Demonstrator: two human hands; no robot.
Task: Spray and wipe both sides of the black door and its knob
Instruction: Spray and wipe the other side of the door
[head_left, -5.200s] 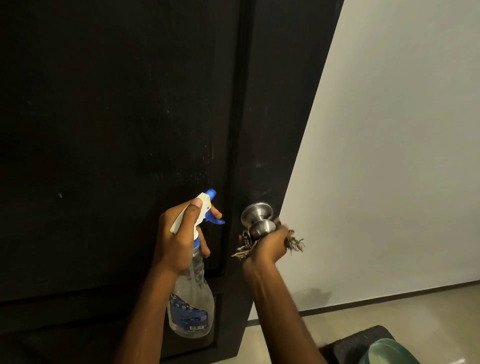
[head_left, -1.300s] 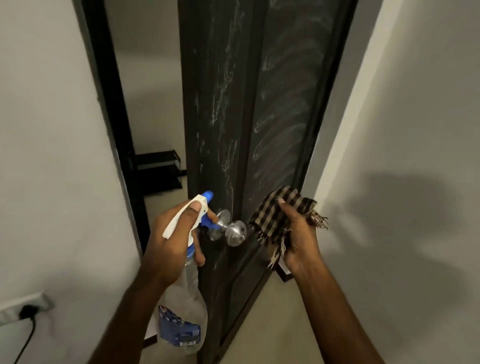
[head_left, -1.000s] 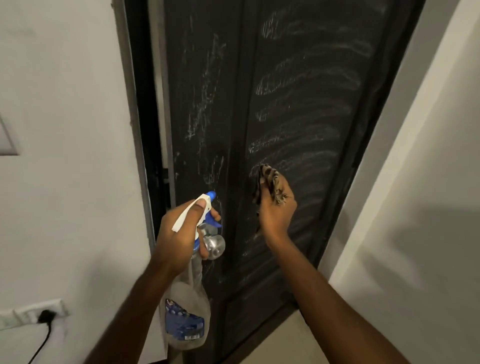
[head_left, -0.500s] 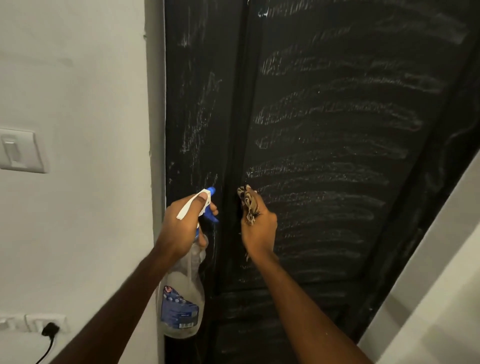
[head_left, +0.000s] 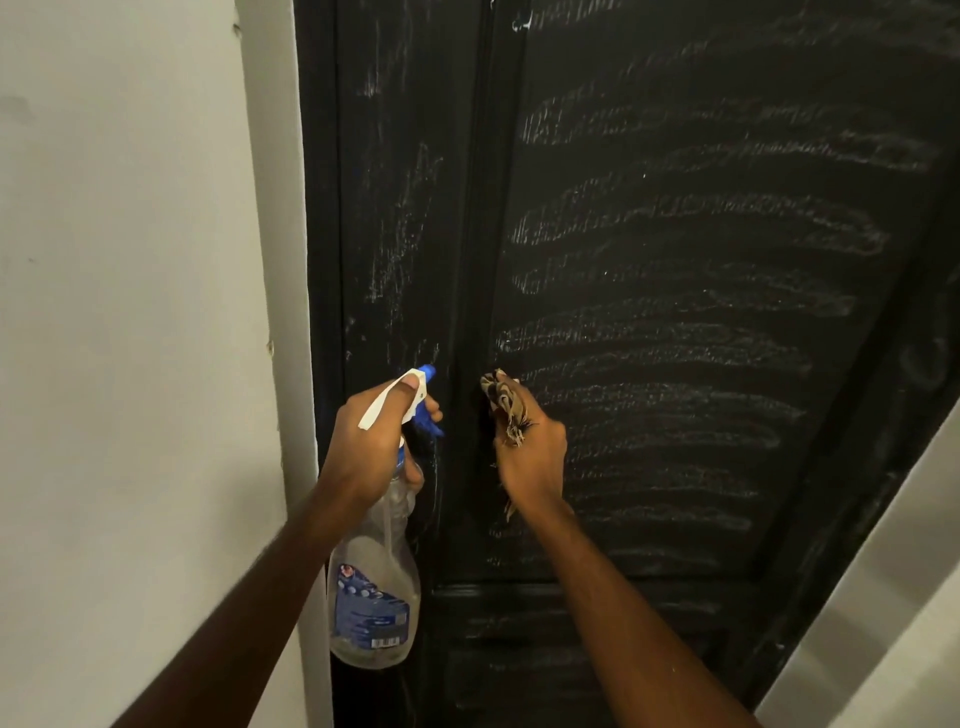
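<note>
Reaching forward from the lower edge of the view, two bare forearms end in hands held side by side, close together but not touching. The left hand (head_left: 371, 441) grips the neck of a clear spray bottle (head_left: 376, 597): one digit lies along the white top of the head and a fingertip curls at the blue trigger. The bottle hangs upright below the fist, its blue label facing the onlooker and its blue nozzle pointing at the door. The right hand (head_left: 535, 452) is closed round a bunched checked cloth (head_left: 501, 397), whose frayed end sticks up out of the fist. The cloth is held at the left edge of the door's recessed panel; contact cannot be confirmed. Beyond the hands, the black door (head_left: 675, 260) fills the middle and right of the view. Whitish streaks cross its panel in horizontal bands, and fainter vertical smears mark the stile above the nozzle. A horizontal rail crosses below the hands. A white jamb (head_left: 275, 208) borders the door's left edge, with a pale wall (head_left: 130, 312) beside it. A second wall (head_left: 909, 597) cuts across the lower right corner.
</note>
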